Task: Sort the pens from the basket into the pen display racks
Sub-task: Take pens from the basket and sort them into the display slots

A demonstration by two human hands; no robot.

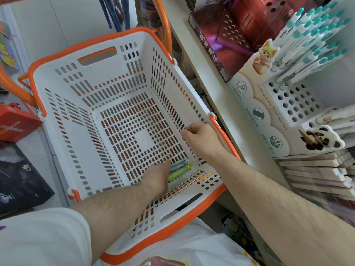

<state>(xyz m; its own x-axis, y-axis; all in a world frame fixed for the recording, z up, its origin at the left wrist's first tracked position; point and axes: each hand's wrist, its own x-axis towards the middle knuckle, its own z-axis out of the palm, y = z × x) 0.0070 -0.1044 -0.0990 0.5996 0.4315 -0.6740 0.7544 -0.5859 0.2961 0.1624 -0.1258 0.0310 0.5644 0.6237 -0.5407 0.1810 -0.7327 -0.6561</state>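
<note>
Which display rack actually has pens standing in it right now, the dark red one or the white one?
The white rack, beside the fox figure: teal-capped pens fill its back rows, front holes empty. The dark red rack behind it shows only empty holes.

Stationery shop aisle: pale floor and a shelf edge, evenly lit.

Floor (48, 25): light grey-white tiles, upper left. Shelf board (207, 77): cream, running diagonally from top centre toward lower right. On the floor at left: red box (15, 123) and, nearer, black box (17, 179) with white print. Stacked pale flat boxes (315, 173) sit on the shelving at right. Dark blue rods (113, 12) hang at top centre, blurred. Light soft, shadows faint.
</note>
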